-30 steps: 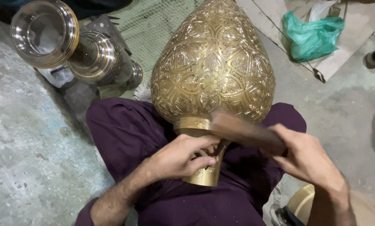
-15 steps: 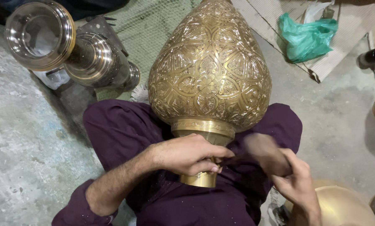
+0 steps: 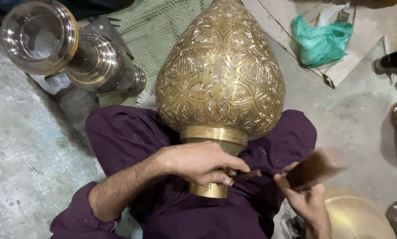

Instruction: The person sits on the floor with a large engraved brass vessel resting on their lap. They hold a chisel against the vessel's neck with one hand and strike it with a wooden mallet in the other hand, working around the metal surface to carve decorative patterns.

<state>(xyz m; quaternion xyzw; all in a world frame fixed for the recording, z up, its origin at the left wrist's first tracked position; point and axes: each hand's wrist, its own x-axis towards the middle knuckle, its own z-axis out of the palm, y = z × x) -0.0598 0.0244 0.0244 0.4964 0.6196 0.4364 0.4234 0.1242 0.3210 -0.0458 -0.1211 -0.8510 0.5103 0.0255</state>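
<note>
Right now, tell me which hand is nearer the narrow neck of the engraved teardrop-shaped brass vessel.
Left. The left hand wraps the narrow neck of the brass vessel, pinching a thin dark chisel. The right hand is off to its right, gripping a blurred wooden mallet.

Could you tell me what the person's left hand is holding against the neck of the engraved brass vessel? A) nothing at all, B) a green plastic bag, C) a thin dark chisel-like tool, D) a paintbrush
C: the left hand rests over the neck of the engraved brass vessel, and its fingers pinch a thin dark chisel-like tool that pokes out toward the right hand, which grips a blurred wooden mallet.
</note>
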